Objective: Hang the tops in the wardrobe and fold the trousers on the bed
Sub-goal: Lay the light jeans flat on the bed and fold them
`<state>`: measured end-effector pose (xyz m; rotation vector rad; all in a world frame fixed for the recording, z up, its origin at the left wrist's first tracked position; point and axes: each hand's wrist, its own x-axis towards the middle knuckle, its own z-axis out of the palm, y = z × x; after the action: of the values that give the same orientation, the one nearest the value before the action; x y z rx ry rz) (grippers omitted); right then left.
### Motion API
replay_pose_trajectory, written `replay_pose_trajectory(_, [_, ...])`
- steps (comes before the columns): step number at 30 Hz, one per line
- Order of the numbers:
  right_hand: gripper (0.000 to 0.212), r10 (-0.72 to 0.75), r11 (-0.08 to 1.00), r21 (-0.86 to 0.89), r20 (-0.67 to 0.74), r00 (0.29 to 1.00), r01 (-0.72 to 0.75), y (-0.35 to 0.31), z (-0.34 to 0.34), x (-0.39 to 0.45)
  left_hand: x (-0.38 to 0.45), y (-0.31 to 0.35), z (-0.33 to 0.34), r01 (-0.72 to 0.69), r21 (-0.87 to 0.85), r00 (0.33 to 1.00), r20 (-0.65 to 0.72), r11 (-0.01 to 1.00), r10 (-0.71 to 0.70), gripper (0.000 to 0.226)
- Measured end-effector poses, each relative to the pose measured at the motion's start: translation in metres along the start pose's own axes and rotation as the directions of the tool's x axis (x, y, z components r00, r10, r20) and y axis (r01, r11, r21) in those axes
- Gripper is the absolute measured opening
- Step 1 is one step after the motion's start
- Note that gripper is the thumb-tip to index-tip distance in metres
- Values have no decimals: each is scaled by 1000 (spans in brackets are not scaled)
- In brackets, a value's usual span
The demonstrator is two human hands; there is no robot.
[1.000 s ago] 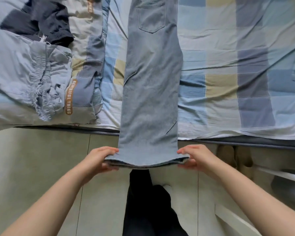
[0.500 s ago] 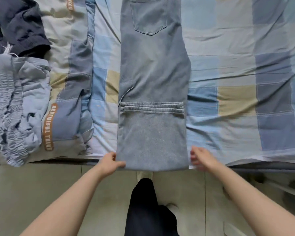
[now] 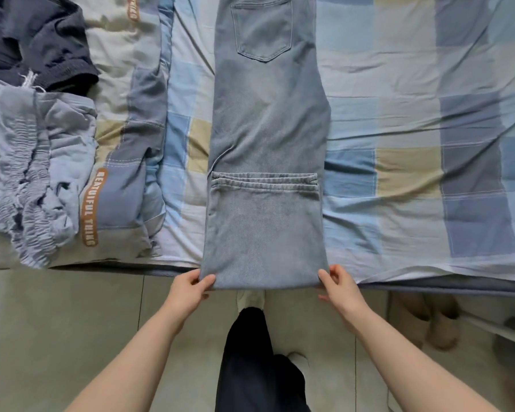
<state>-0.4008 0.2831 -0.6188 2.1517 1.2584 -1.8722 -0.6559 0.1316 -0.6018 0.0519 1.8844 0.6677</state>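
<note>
Clearly, the folding of one pair is under way but not finished. The pale blue jeans (image 3: 268,129) lie flat on the checked bed cover (image 3: 414,114), running from the near edge of the bed toward twelve o'clock, with a back pocket facing up. The leg ends are already turned up once, so the hems (image 3: 265,182) rest across the middle of the legs. The left hand (image 3: 188,288) pinches the near fold at its corner toward nine o'clock, thumb on top and the other fingers below the cloth. The right hand (image 3: 339,286) pinches the corner toward three o'clock in the same manner, with its fingers curled. I judge that at least one more fold toward the waistband remains for this pair. At ten o'clock a heap of other clothes (image 3: 36,173) waits unfolded, a grey-blue garment with an elastic waist and something dark behind it. No wardrobe is in view, so I cannot tell how the hanging of tops stands.
</note>
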Motion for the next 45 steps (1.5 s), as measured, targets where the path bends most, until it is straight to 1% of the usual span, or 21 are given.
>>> replay_pose_trajectory(3, [12,-76,997,24,6,997,75,14,-9,-27,-17,-10,-1,8,-3,1000,30,1000,-8,12])
replay_pose_trajectory(7, [9,-9,996,93,-15,1000,10,47,-26,-65,-60,-43,6,97,-17,991,96,995,-95,8])
replay_pose_trajectory(11, [13,80,992,102,-9,997,-79,55,-49,-100,-101,-59,4,170,-155,982,105,973,-155,38])
replay_pose_trajectory(13, [24,78,993,87,-14,997,-77,37,-57,-112,-113,-43,-1,135,-174,989,87,976,-121,51])
replay_pose_trajectory(14, [29,57,996,63,-3,998,-57,23,-60,-116,-115,-28,-6,89,-145,994,78,985,-79,53])
replay_pose_trajectory(16, [30,-12,1000,1,26,1000,12,-18,-67,-116,-113,15,-18,-19,-58,997,79,998,23,45])
replay_pose_trajectory(19, [15,-82,994,-73,47,996,85,-98,-77,-96,-91,100,-38,-125,-13,987,104,992,126,20])
replay_pose_trajectory(21, [11,-95,995,21,9,995,95,-165,-82,-66,-59,169,-46,-177,-29,980,85,984,179,10])
replay_pose_trajectory(24, [21,-171,941,296,-11,985,166,-252,-90,-14,1,261,-50,-222,-262,973,9,939,233,8])
replay_pose_trajectory(25, [23,-199,915,345,-65,978,209,-274,-91,10,27,285,-49,-237,-282,970,-11,930,244,5])
replay_pose_trajectory(26, [26,-206,899,363,-145,968,246,-288,-91,32,50,298,-47,-253,-234,967,-27,939,254,7])
replay_pose_trajectory(27, [32,-187,899,355,-220,958,257,-294,-89,53,72,301,-44,-252,-139,968,-33,958,250,14])
replay_pose_trajectory(29, [39,-61,954,272,-237,969,127,-282,-77,81,106,283,-35,-165,87,986,-13,982,167,27])
replay_pose_trajectory(31, [41,71,992,114,-99,993,-60,-245,-58,89,115,246,-19,-77,226,996,61,971,65,28])
replay_pose_trajectory(32, [40,104,994,33,-22,994,-104,-225,-47,93,118,227,-9,-63,238,993,108,969,38,27])
replay_pose_trajectory(33, [35,101,994,-37,25,995,-100,-206,-38,92,117,208,-4,-72,218,990,137,973,42,28])
replay_pose_trajectory(35, [27,24,993,-116,7,1000,-23,-176,-26,92,115,177,2,-109,145,989,112,983,93,33])
replay_pose_trajectory(39, [33,-66,991,-124,-56,996,59,-142,-21,100,116,153,2,-120,94,991,70,988,113,26])
replay_pose_trajectory(42, [13,-150,968,-213,-52,987,136,-136,-24,108,114,147,-2,-118,64,991,76,991,113,24])
replay_pose_trajectory(43, [15,-189,948,-268,-36,981,173,-135,-27,108,112,144,-4,-109,73,992,71,991,104,24])
replay_pose_trajectory(45, [32,-232,901,-370,31,972,227,-132,-32,108,109,139,-6,-79,139,996,52,987,72,25])
